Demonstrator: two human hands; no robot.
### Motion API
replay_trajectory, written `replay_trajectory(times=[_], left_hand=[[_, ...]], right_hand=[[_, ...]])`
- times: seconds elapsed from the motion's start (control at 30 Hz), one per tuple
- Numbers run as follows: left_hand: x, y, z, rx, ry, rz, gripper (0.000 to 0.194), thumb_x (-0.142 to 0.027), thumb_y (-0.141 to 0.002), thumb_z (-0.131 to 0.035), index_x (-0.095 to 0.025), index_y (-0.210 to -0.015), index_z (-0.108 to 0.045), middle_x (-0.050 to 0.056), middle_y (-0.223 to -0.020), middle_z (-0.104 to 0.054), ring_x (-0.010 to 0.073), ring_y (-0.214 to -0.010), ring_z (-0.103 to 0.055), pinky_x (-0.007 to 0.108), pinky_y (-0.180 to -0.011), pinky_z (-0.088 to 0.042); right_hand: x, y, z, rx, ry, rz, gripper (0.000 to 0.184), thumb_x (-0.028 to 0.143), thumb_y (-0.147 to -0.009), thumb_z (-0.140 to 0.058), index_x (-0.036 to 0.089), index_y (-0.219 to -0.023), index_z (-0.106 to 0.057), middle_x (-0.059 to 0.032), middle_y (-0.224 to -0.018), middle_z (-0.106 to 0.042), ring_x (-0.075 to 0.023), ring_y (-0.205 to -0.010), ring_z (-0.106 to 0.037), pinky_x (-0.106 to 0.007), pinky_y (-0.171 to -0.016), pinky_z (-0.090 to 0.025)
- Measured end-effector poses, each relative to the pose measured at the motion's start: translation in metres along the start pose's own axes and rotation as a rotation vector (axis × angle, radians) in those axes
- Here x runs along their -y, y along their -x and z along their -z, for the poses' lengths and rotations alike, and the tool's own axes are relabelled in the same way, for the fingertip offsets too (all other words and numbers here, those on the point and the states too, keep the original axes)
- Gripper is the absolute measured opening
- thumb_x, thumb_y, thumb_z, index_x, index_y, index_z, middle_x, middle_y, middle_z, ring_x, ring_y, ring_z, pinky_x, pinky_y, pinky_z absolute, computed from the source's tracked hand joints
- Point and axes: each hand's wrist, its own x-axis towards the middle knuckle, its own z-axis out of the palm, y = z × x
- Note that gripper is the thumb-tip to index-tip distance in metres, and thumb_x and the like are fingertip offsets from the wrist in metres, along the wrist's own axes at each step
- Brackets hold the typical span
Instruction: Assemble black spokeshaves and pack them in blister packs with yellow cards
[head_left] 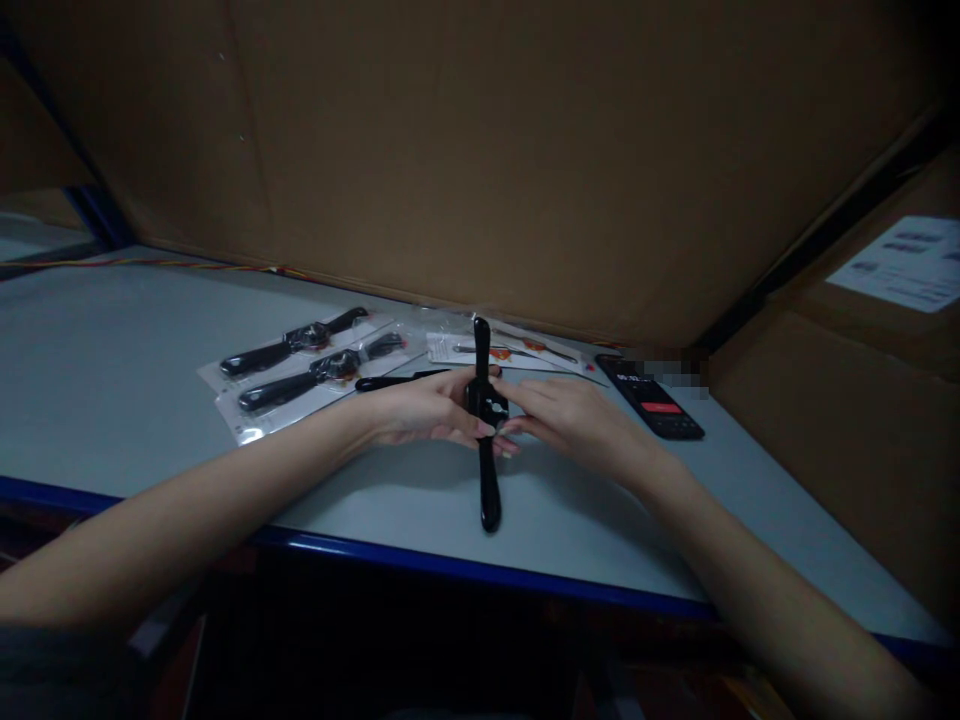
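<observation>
Left of your hands on the bench (112, 340): two black-strapped watches (292, 342) in clear bags, lying on white cards. Next: a loose black strap (397, 381), just beyond your left hand (427, 410), whose fingers (480, 428) close on the left side of a third watch (487, 405). That watch sits mid-bench between your hands, its long axis running far to near, one strap end pointing away from you and the other toward you. Beyond it: printed cards (502, 348) in clear wrapping. Your right hand (574, 420) has its fingers (521, 398) at the right side of the watch case; whether they grip, you cannot tell. Far right: a black smartphone (651, 397), screen lit.
</observation>
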Motion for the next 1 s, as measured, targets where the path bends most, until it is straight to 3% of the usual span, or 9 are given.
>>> replay_trajectory(times=[0.17, 0.27, 0.37, 0.5, 0.6, 0.73, 0.8, 0.9, 1.0], left_hand=[[0.002, 0.002, -0.002, 0.069, -0.042, 0.070, 0.068, -0.003, -0.074, -0.063, -0.018, -0.135, -0.039, 0.009, -0.096, -0.067, 0.0215, -0.082, -0.071, 0.037, -0.080, -0.054], [0.001, 0.005, -0.012, 0.079, -0.044, 0.144, 0.075, -0.005, -0.071, -0.065, -0.021, -0.138, -0.035, 0.009, -0.097, -0.068, 0.0204, -0.072, -0.071, 0.040, -0.076, -0.055], [-0.003, 0.009, -0.020, 0.094, -0.066, 0.216, 0.071, -0.008, -0.068, -0.068, -0.020, -0.132, -0.039, 0.009, -0.092, -0.071, 0.0207, -0.064, -0.070, 0.039, -0.068, -0.055], [-0.009, 0.010, -0.022, 0.133, -0.084, 0.277, 0.042, -0.008, -0.065, -0.067, -0.018, -0.104, -0.053, 0.009, -0.084, -0.072, 0.0208, -0.058, -0.069, 0.031, -0.053, -0.053], [-0.013, 0.008, -0.021, 0.107, -0.079, 0.279, 0.039, -0.007, -0.065, -0.062, -0.019, -0.100, -0.053, 0.007, -0.082, -0.072, 0.0166, -0.054, -0.067, 0.024, -0.047, -0.049], [-0.016, 0.005, -0.015, 0.049, -0.083, 0.305, 0.037, -0.010, -0.065, -0.058, -0.018, -0.099, -0.050, 0.007, -0.079, -0.071, 0.0167, -0.053, -0.067, 0.022, -0.044, -0.047], [-0.015, 0.003, -0.010, 0.013, -0.113, 0.327, 0.029, -0.015, -0.069, -0.057, -0.019, -0.097, -0.048, 0.007, -0.078, -0.071, 0.0177, -0.055, -0.068, 0.024, -0.047, -0.049], [-0.012, 0.000, -0.002, -0.042, -0.220, 0.372, 0.020, -0.024, -0.077, -0.058, -0.019, -0.093, -0.048, 0.006, -0.073, -0.070, 0.0172, -0.054, -0.067, 0.024, -0.048, -0.049], [-0.009, -0.003, 0.002, -0.039, -0.273, 0.398, 0.022, -0.030, -0.079, -0.060, -0.018, -0.094, -0.049, 0.005, -0.072, -0.070, 0.0157, -0.050, -0.066, 0.023, -0.046, -0.047]], right_hand=[[-0.009, -0.001, 0.005, -0.003, -0.332, -0.040, 0.036, 0.042, -0.081, -0.064, 0.021, -0.109, -0.065, -0.0019, -0.077, -0.063, -0.0148, -0.069, -0.056, -0.028, -0.063, -0.041], [-0.023, 0.000, 0.004, -0.062, -0.746, -0.333, 0.038, 0.053, -0.079, -0.061, 0.020, -0.097, -0.061, 0.0037, -0.064, -0.051, -0.0101, -0.053, -0.046, -0.023, -0.049, -0.034], [-0.031, -0.001, -0.001, -0.071, -1.071, -0.639, 0.041, 0.057, -0.083, -0.051, 0.021, -0.102, -0.054, 0.0056, -0.062, -0.047, -0.0079, -0.043, -0.038, -0.022, -0.040, -0.024], [-0.025, -0.004, -0.004, 0.068, -1.236, -0.628, 0.034, 0.052, -0.081, -0.058, 0.018, -0.088, -0.061, 0.0045, -0.059, -0.045, -0.0076, -0.046, -0.036, -0.022, -0.041, -0.023], [-0.020, -0.005, 0.002, 0.064, -1.297, -0.571, 0.041, 0.054, -0.086, -0.049, 0.017, -0.076, -0.063, 0.0026, -0.056, -0.045, -0.0093, -0.049, -0.040, -0.023, -0.045, -0.029], [-0.033, -0.003, 0.003, -0.056, -1.246, -0.608, 0.051, 0.060, -0.089, -0.036, 0.018, -0.084, -0.065, -0.0014, -0.064, -0.055, -0.0122, -0.056, -0.050, -0.026, -0.051, -0.038], [-0.046, -0.006, -0.005, -0.140, -1.040, -0.631, 0.047, 0.057, -0.088, -0.039, 0.017, -0.088, -0.064, -0.0023, -0.066, -0.056, -0.0135, -0.057, -0.053, -0.027, -0.052, -0.040], [-0.065, -0.020, -0.023, -0.173, -0.649, -0.521, 0.038, 0.049, -0.084, -0.047, 0.016, -0.091, -0.064, -0.0051, -0.070, -0.060, -0.0171, -0.062, -0.056, -0.030, -0.056, -0.044], [-0.074, -0.046, -0.035, -0.210, -0.525, -0.417, 0.030, 0.040, -0.077, -0.058, 0.017, -0.097, -0.066, -0.0096, -0.094, -0.063, -0.0233, -0.088, -0.057, -0.040, -0.080, -0.045]])
